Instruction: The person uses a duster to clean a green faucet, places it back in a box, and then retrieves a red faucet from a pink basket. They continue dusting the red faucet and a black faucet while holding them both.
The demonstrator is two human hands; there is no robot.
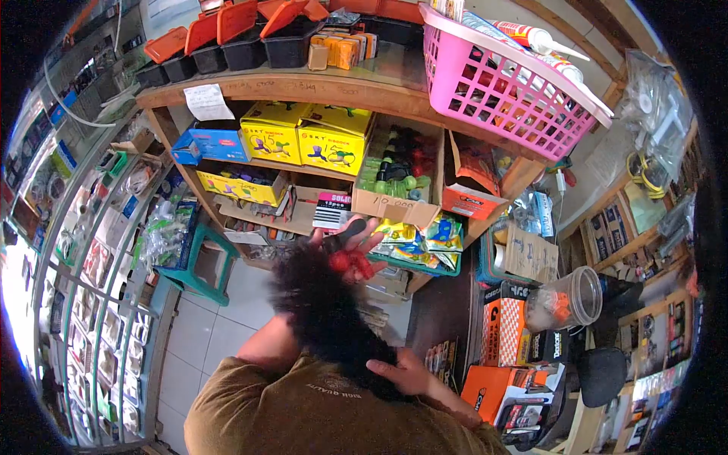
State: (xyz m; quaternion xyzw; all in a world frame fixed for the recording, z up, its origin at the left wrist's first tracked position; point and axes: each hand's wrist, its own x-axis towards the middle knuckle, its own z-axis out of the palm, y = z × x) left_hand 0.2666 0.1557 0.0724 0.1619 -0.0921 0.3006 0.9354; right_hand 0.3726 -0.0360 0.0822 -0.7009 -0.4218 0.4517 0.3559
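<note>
My left hand (pixel 364 242), palm up with its fingers partly spread, holds a red and black plastic piece (pixel 350 265) in front of the shelves. Its exact kind I cannot tell. A black fluffy duster (pixel 322 311) slants across my left forearm and hides part of it. Near my chest, my right hand (pixel 403 371) is closed around the duster's lower end. Just beyond my left fingers is a black and pink box (pixel 331 209). An open carton (pixel 398 206) of green, red and black plastic parts stands above and to the right of that hand.
Yellow boxes (pixel 331 142) fill the upper shelf. A pink basket (pixel 493 95) of tubes sits on the wooden counter (pixel 280 89) beside black bins with orange lids. The green stool (pixel 208 269) stands left; a clear jar (pixel 584 297) and orange boxes (pixel 485 387) are right.
</note>
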